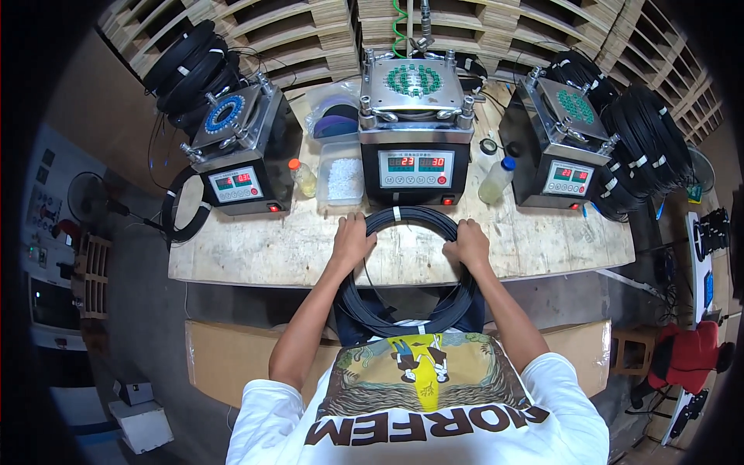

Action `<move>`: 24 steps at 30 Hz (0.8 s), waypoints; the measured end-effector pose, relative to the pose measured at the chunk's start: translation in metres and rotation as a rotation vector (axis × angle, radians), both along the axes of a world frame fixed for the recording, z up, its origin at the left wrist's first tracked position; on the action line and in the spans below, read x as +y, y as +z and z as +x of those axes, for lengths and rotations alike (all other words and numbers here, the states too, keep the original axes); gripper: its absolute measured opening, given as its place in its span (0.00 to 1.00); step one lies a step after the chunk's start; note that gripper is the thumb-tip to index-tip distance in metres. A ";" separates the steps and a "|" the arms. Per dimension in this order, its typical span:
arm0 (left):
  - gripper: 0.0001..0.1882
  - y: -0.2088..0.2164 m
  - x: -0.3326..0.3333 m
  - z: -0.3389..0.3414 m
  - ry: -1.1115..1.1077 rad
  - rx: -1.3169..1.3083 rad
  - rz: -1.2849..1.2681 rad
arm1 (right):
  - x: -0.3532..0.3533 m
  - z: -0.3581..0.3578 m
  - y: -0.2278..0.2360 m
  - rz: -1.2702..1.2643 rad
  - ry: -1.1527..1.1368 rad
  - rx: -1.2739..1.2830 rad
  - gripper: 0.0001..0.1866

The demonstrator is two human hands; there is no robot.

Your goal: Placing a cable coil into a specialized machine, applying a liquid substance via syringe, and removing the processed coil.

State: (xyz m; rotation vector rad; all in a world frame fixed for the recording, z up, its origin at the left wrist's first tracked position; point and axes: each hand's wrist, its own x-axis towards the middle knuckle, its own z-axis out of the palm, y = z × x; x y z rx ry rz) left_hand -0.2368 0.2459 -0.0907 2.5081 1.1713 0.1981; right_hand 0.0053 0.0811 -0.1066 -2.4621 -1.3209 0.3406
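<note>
Both hands gripped one black cable coil (411, 267): the left hand (353, 240) clenched its left arc, the right hand (467, 244) its right arc. The coil overhung the bench's (256, 256) near edge, its top on the wood. Behind stood three machines (416, 132), two bottles (494, 180) and one clear tub (342, 180). Bare wood lay open either side of the hands.

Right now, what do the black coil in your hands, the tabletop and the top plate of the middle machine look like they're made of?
Black coil: thin cable, probably plastic-jacketed; smooth, slightly glossy strands, bound with a white tie. Both hands, left hand and right hand, grip it.
Tabletop: pale bare wood or plywood; grain and scuffs show.
Top plate: likely bare metal; a silvery, reflective surface.
</note>
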 end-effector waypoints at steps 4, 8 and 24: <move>0.25 0.001 0.011 -0.002 -0.077 -0.046 -0.027 | 0.002 -0.006 0.005 0.024 -0.047 -0.029 0.25; 0.26 0.007 0.005 -0.003 -0.070 -0.060 -0.098 | -0.003 -0.006 0.019 0.012 -0.103 0.112 0.27; 0.24 0.019 -0.026 -0.022 0.096 -0.281 0.192 | -0.019 0.018 -0.021 0.405 0.074 0.656 0.20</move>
